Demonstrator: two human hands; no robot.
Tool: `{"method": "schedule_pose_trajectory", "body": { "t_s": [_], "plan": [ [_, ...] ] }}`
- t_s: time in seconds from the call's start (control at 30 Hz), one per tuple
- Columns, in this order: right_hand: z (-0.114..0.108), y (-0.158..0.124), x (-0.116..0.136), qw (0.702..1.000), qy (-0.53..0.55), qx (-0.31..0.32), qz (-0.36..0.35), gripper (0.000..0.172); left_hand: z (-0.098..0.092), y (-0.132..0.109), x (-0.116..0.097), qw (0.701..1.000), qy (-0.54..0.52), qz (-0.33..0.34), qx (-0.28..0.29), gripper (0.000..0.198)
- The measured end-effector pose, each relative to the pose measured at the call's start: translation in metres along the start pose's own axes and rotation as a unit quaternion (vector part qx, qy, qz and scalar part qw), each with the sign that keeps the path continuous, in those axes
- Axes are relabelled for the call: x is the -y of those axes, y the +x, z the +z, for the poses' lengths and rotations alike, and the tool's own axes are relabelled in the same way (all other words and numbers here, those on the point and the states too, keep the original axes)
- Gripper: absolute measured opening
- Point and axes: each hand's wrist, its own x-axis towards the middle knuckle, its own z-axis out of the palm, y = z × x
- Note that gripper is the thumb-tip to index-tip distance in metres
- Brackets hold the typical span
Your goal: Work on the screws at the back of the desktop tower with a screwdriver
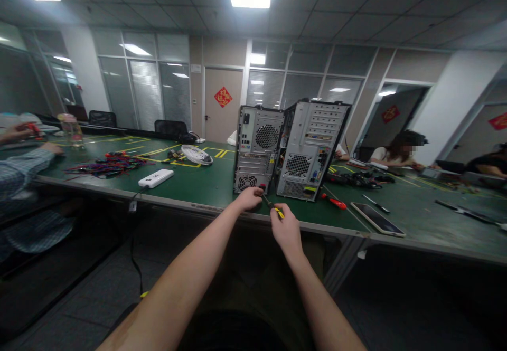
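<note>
My right hand [287,225] is closed around the handle of a screwdriver [279,212] with yellow and black on it. Its shaft points up and left to the lower back of a computer tower [257,150], near the power supply corner. At that same corner is my left hand [249,199], fingers pinched together by the screwdriver's tip. Whatever those fingers pinch is too small to make out. A second computer tower [307,153] stands upright just to the right, its rear panel facing me. Beside that one lies a red-handled screwdriver [335,201].
On the green table [206,192] lie a phone [377,218], a pen [375,203], a white power bank [156,178], a bundle of coloured cables [113,164], a white oval fan part [196,154] and black cables [362,178]. Co-workers sit left and right.
</note>
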Motion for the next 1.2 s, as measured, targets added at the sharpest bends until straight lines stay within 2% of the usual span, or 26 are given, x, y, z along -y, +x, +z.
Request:
{"method": "schedule_pose_trajectory", "body": {
  "t_s": [1.2],
  "plan": [
    [-0.0008,-0.0055,0.0052,0.999,-0.045,0.008,-0.029,0.033,-0.0014,-0.0033,-0.0018,1.000,-0.016,0.001,-0.005,0.055]
  ]
}}
